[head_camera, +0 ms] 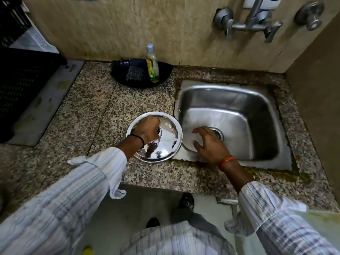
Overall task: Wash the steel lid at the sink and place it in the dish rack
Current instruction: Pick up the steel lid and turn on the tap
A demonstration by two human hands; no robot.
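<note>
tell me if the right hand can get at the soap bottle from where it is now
Probably yes. The right hand is empty and open over the sink, and nothing stands between it and the soap bottle in the black tray, though it is a long reach.

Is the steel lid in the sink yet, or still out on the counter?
Out. The steel lid sits on the granite counter left of the sink, left hand gripping its knob.
</note>
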